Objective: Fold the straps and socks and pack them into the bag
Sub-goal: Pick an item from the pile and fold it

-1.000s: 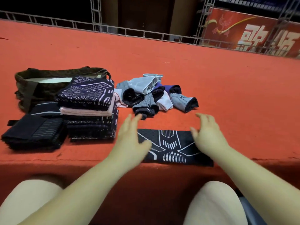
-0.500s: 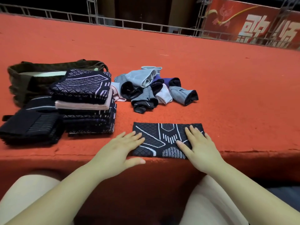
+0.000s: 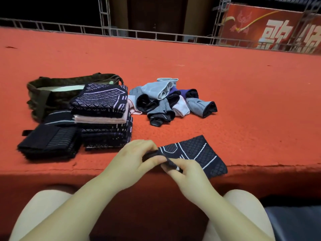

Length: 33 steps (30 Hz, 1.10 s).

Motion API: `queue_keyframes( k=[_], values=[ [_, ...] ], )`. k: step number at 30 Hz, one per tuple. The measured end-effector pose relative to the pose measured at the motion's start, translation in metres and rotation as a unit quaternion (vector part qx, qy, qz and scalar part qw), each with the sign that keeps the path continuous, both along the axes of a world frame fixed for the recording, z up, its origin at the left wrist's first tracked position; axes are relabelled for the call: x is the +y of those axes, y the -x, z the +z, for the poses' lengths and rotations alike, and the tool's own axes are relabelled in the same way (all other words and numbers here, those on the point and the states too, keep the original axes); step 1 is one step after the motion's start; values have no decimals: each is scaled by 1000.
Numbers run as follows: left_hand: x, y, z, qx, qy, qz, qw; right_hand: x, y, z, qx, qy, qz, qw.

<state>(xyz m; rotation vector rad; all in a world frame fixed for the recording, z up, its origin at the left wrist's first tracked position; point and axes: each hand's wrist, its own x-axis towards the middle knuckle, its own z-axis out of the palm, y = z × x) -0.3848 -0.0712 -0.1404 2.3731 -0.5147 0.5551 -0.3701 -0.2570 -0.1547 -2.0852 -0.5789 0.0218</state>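
Strap [image 3: 196, 153] no longer pressed flat: left hand [image 3: 132, 160], right hand [image 3: 187, 173] fingers now pinch lifted left end.

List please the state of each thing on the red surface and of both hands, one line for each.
patterned strap: lying at the front edge, left end lifted and pinched by both hands
left hand: pinches the strap's end
right hand: pinches the same end
tall stack: folded, neat
low dark stack: folded
sock pile: loose, unsorted
bag: open at the top, behind the stacks
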Motion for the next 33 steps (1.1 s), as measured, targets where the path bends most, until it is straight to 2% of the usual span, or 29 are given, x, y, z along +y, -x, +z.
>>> queue_keyframes(
  k=[2, 4, 6, 8, 11, 14, 18, 21, 25, 29, 33],
  values=[
    [10, 0, -3, 39, 26, 8, 999, -5, 3, 3, 48, -69, -13, 996],
    [11, -2, -5, 83, 144, 18, 986, -10, 2, 5, 103, -149, -27, 983],
    [3, -8, -5, 123, 291, 13, 949, -12, 1, 2, 153, -218, -21, 964],
    [-10, -15, -3, 152, 361, 4, 920, -15, 2, 1, 182, -283, -12, 942],
    [-30, -24, -3, 169, 347, 6, 922, -23, 2, 11, 170, -322, -18, 931],
    [-45, -36, -3, 168, 248, 35, 953, -37, -6, 19, 125, -323, -86, 934],
    [-57, -48, -4, 202, 108, 73, 971, -61, -17, 11, 54, -175, -178, 967],
    [-61, -53, -7, 218, 45, 76, 972, -74, -23, 0, 14, -86, -231, 969],
    [-65, -58, -12, 197, -14, 97, 975, -80, -30, -8, -13, -2, -258, 966],
    [-67, -64, -7, 256, -21, 107, 961, -80, -35, -6, -29, 112, -256, 960],
    [-65, -70, 9, 365, 22, 64, 929, -81, -38, 6, 23, 219, -225, 949]
  ],
)
